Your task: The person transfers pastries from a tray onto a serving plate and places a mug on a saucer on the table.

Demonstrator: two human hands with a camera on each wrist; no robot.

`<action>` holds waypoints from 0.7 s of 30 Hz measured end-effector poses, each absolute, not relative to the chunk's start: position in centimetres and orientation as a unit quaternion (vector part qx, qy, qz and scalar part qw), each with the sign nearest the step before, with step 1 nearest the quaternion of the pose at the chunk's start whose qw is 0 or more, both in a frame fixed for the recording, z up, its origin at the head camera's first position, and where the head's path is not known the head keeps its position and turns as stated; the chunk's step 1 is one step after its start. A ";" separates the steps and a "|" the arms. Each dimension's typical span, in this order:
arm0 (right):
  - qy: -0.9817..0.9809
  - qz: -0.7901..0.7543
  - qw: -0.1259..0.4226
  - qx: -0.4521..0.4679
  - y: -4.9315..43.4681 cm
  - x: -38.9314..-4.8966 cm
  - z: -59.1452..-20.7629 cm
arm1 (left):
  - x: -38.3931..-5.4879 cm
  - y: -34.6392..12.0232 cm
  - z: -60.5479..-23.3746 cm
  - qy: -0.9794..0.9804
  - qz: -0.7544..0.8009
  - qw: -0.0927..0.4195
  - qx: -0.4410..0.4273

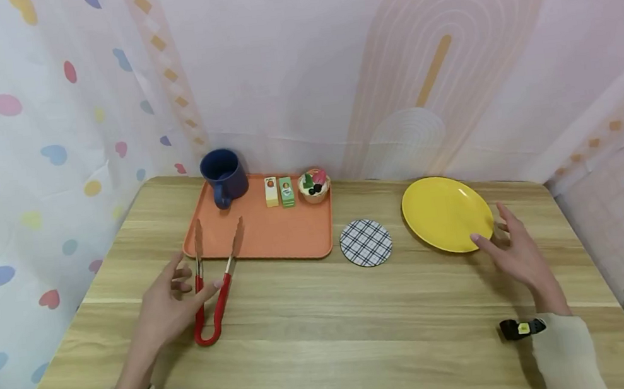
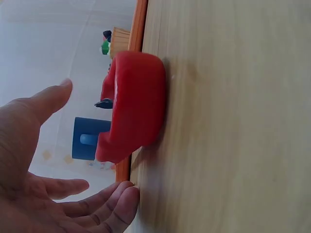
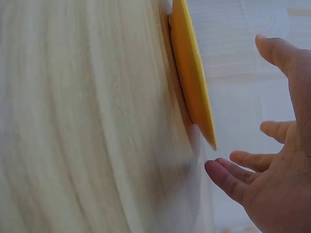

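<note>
My left hand (image 1: 165,310) hovers over the red-handled tongs (image 1: 222,302), thumb and fingers spread on either side of them. The left wrist view shows a gap between the fingers and the tongs' red handle end (image 2: 138,99). The tongs lie spread apart, metal tips over the front edge of an orange tray (image 1: 288,235). At the right, my right hand (image 1: 523,256) is by the near right rim of a yellow plate (image 1: 445,213), fingers apart. In the right wrist view the fingers stand off the plate (image 3: 192,73), holding nothing.
On the tray are a dark blue mug (image 1: 225,175), a yellow small box (image 1: 271,192), a green small box (image 1: 287,192) and a fruit tart (image 1: 313,186). A checked round coaster (image 1: 366,243) lies between tray and plate. A patterned cloth (image 1: 287,64) hangs behind the table.
</note>
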State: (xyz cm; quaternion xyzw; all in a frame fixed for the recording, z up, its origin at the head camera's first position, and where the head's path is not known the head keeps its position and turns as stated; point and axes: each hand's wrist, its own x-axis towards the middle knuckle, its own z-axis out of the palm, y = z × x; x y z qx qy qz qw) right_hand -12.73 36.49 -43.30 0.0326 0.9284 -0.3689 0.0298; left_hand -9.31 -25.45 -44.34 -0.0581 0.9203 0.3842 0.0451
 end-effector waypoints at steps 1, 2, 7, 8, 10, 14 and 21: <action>0.926 -0.375 0.030 0.035 36.5 -12.8 -43.4 | -9.3 -25.4 -44.4 0.919 0.387 0.049 -0.060; 0.923 -0.381 0.030 0.038 36.5 -12.9 -43.5 | -9.3 -25.4 -44.4 0.918 0.389 0.053 -0.061; 0.912 -0.405 0.027 0.063 36.5 -13.3 -43.7 | -9.3 -25.4 -44.6 0.914 0.396 0.064 -0.059; 0.909 -0.409 0.026 0.069 36.5 -13.4 -43.7 | -9.3 -25.4 -44.7 0.914 0.397 0.066 -0.059; 0.906 -0.414 0.023 0.081 36.4 -13.6 -43.8 | -9.3 -25.4 -44.7 0.913 0.398 0.068 -0.056; 0.902 -0.420 0.017 0.100 36.5 -14.0 -44.1 | -9.4 -25.2 -44.9 0.911 0.404 0.070 -0.046; 0.882 -0.448 0.016 0.145 36.5 -14.4 -44.2 | -9.4 -24.6 -45.0 0.915 0.394 0.077 -0.033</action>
